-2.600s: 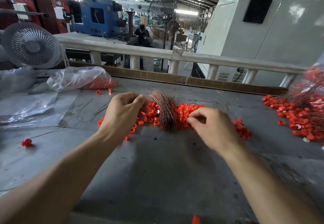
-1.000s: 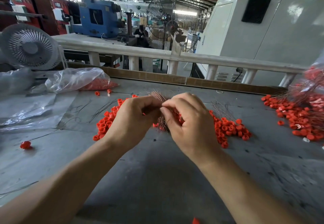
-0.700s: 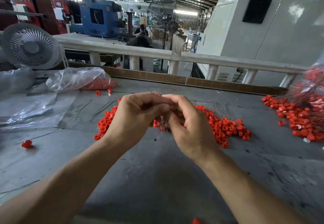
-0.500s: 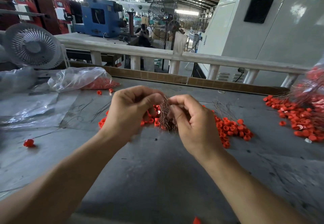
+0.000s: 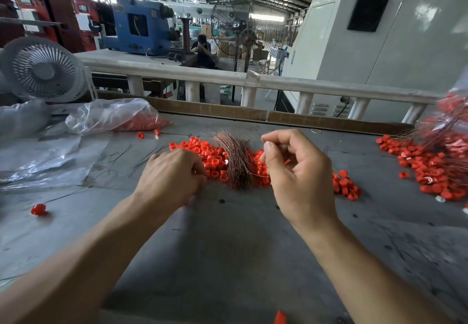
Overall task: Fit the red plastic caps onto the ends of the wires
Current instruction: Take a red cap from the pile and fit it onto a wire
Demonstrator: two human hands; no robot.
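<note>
1. Fingers of the right hand (image 5: pixel 301 171), right of centre in the frame, pinch a single thin wire (image 5: pixel 262 139) between thumb and forefinger; its tip pokes out above the knuckles, and the rest of it is too fine to trace.
2. Left hand (image 5: pixel 172 174), left of centre, has its fingers curled down at the near edge of the pile of red caps (image 5: pixel 212 157); whether they already hold a cap cannot be told, since the fingertips are hidden.
3. Between the hands lies the bundle of copper wires (image 5: pixel 236 161), resting on the caps at mid-frame on the grey table (image 5: pixel 228 260).
4. Judged step: pick one cap and bring it to the held wire end.
5. Probably best to keep the pinch close to the tip so the wire does not buckle when pushed.
6. Turn the cap's open side toward the wire before pressing.
7. Finished pieces seem to gather in the capped pile (image 5: pixel 430 161) at the right edge.
</note>
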